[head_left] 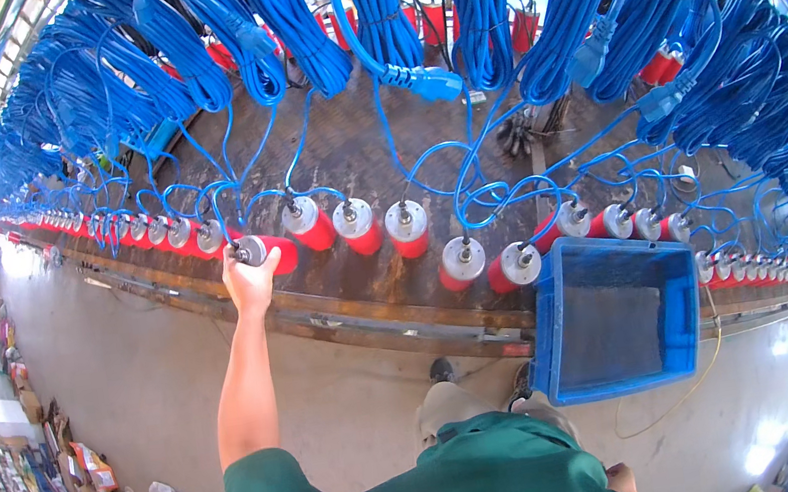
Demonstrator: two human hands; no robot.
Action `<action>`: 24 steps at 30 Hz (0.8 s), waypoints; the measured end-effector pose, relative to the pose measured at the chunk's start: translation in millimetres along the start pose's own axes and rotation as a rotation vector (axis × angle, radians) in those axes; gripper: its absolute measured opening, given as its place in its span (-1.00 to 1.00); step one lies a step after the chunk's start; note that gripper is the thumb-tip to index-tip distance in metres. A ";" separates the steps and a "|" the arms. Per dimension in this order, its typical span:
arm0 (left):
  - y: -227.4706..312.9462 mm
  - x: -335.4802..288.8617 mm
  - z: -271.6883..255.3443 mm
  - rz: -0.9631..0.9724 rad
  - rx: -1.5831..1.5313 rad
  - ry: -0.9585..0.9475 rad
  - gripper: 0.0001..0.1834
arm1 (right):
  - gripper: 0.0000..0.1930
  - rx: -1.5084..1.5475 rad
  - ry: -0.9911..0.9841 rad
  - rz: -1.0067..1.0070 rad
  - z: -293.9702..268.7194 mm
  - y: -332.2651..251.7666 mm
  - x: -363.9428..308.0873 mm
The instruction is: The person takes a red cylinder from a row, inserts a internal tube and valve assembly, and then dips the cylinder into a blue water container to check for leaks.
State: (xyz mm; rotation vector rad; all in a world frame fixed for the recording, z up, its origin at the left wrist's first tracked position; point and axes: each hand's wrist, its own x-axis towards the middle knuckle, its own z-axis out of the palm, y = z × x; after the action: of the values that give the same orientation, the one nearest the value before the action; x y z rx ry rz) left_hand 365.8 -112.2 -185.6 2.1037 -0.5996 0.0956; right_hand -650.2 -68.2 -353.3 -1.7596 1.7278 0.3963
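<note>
My left hand (251,280) is closed round the silver cap end of a red cylinder (283,252), which lies tilted near the front edge of the bench. A blue cable runs from the cap of this cylinder. Just right of it stand more red cylinders of the same kind, among them one cylinder (308,223) with a round metal top and a cable fitting. My right hand (623,482) hangs low at the bottom of the view beside my body, away from the bench. Its fingers are mostly hidden, and I see nothing in it.
Thick bundles of blue cable (382,16) with plugs hang above the dark bench (358,276). A blue plastic bin (548,325) stands at the bench's front edge, right of the middle. Rows of red cylinders extend both ways. A yellow cord (717,357) trails onto the floor.
</note>
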 end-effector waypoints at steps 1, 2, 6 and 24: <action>14.0 -15.3 -14.1 0.018 -0.023 0.004 -0.39 | -0.71 -0.006 -0.005 -0.008 -4.4 1.4 7.3; 28.0 -31.5 -30.2 0.036 -0.044 0.009 -0.40 | -0.74 0.338 -0.080 0.156 -12.0 0.3 17.3; 109.9 -101.1 -80.6 -0.047 -0.270 -0.083 -0.25 | -0.85 0.542 -0.253 0.453 -71.9 -99.1 13.9; 311.3 -338.2 85.8 -0.542 -0.956 -0.568 -0.48 | -0.69 0.982 -0.307 0.105 -240.2 -106.0 -22.1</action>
State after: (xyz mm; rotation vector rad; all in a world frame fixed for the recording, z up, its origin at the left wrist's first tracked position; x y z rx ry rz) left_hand -85.3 -196.1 -95.3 1.2527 -0.2693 -0.9378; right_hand -600.6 -206.4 -134.5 -0.8484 1.4117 -0.1424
